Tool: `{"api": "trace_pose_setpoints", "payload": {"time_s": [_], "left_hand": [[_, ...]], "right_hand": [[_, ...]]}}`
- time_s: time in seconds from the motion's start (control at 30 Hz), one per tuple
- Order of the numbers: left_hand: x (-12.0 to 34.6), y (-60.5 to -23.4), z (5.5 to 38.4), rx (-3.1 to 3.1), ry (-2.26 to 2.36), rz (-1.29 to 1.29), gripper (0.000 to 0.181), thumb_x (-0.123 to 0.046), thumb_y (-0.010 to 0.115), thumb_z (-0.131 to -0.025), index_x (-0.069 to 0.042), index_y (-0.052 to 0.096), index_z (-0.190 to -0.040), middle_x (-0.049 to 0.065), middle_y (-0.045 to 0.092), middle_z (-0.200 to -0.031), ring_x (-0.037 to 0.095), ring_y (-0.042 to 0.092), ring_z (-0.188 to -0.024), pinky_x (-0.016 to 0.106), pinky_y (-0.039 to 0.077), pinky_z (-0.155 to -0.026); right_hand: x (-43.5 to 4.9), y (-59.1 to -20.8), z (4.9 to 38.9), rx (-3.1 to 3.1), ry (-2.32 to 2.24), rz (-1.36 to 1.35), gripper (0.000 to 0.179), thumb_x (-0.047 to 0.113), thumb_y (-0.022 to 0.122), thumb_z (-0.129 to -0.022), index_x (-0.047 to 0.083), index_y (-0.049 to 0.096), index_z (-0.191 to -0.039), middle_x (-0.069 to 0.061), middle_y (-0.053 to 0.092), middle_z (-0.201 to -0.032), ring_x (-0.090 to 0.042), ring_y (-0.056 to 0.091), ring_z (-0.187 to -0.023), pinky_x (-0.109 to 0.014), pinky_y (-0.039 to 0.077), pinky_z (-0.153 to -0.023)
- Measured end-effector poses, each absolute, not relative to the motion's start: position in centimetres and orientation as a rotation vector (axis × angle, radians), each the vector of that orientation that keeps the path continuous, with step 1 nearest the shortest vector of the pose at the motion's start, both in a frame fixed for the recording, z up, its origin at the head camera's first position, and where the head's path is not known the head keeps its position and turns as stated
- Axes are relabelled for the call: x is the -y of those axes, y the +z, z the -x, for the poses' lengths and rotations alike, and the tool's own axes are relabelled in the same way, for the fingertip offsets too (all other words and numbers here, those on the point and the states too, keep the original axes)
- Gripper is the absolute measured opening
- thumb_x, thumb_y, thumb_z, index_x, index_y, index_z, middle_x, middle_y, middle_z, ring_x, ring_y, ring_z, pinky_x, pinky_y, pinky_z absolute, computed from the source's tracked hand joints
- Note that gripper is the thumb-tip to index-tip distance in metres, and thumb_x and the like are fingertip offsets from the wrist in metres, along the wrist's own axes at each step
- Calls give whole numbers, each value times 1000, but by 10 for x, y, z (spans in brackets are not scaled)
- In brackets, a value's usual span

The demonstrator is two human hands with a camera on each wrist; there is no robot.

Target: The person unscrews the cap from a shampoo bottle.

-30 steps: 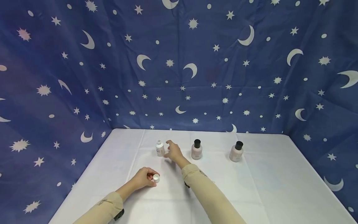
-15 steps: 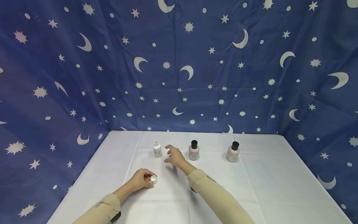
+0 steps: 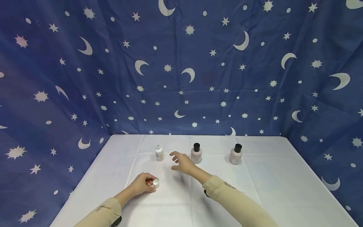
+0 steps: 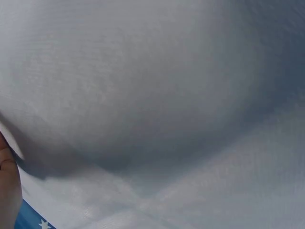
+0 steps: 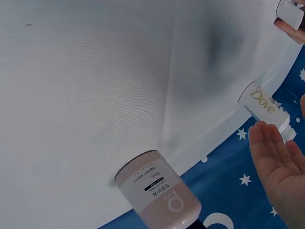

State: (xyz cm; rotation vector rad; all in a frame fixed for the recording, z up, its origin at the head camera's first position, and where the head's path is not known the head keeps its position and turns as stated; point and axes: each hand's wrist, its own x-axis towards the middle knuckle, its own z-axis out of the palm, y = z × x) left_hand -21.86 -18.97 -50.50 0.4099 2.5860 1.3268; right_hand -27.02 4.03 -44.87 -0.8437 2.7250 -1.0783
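My left hand pinches a small white screw cap between thumb and fingers, its hollow side facing the head camera. Beyond it an uncapped white Dove bottle stands upright, its threaded neck bare. To the bottle's right, my right hand hovers with fingers loosely spread and nothing in them. The right wrist view shows the Dove bottle behind the right hand's fingertips, and the cap in the top corner. Only an edge of the left hand enters the left wrist view.
Two pinkish bottles with black caps stand on the white tablecloth: one pink bottle just behind the right hand, another pink bottle farther right. A blue star-and-moon curtain encloses the back and sides.
My right hand has drawn back from beside the Dove bottle, toward the right and slightly nearer. The left hand keeps its pinch on the cap. The head view has shifted slightly.
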Motion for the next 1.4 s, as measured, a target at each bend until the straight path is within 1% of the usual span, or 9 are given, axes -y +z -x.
{"api": "trace_pose_setpoints", "payload": {"time_s": [0.17,0.4,0.5,0.73,0.93,1.03,1.13,1.27,1.4], "left_hand": [[194,-507,218,-2553,1318,-453,38,0,80,-69,7,67,-103,4,60,-81,6,49,-68,15,45,-59],[195,-503,221,-2539,1305,-524,38,2,79,-69,10,65,-104,5,61,-82,6,51,-70,15,47,-60],[196,-503,222,-2545,1310,-533,39,2,79,-69,10,65,-104,5,61,-82,6,51,-70,15,47,-60],[203,-499,219,-2518,1328,-521,39,6,78,-68,11,64,-104,7,61,-83,8,51,-71,15,48,-59],[208,-494,218,-2522,1312,-524,36,6,78,-68,10,65,-102,9,64,-85,9,55,-72,16,50,-61],[212,-489,220,-2532,1291,-557,33,5,76,-72,11,65,-102,13,66,-86,9,58,-74,16,51,-64],[214,-484,222,-2551,1270,-600,27,5,71,-76,12,65,-102,17,67,-87,10,60,-75,17,52,-66],[215,-478,223,-2611,1230,-579,21,3,64,-84,12,65,-102,18,67,-87,11,59,-73,18,51,-63],[215,-471,223,-2675,1210,-491,19,-3,61,-88,10,65,-102,17,67,-88,12,60,-73,18,50,-62]], "right_hand": [[-52,-450,262,-2691,-1075,902,46,4,73,-79,-1,55,-121,-20,65,-109,-32,65,-97,-37,56,-83],[-68,-444,254,-2644,-1131,933,39,3,71,-81,-3,57,-117,-23,63,-112,-35,63,-100,-43,54,-84],[-74,-443,251,-2656,-1139,925,37,3,70,-82,-3,58,-116,-23,63,-110,-36,62,-100,-44,54,-83],[-91,-439,240,-2667,-1170,918,36,3,71,-82,-3,58,-114,-20,64,-106,-33,62,-99,-45,54,-84],[-109,-437,236,-2673,-1199,944,35,2,71,-81,-4,59,-113,-21,65,-106,-35,63,-99,-44,55,-83],[-117,-435,236,-2673,-1218,941,35,2,70,-81,-4,59,-113,-22,65,-107,-37,62,-100,-45,55,-84],[-125,-434,236,-2676,-1244,927,35,2,70,-82,-5,59,-114,-23,65,-108,-38,62,-100,-47,54,-84],[-136,-433,234,-2684,-1260,900,35,3,69,-82,-5,58,-115,-22,65,-108,-38,62,-101,-46,55,-84],[-146,-435,231,-2699,-1256,864,35,4,69,-83,-4,58,-115,-21,66,-108,-38,63,-100,-44,55,-84]]}}
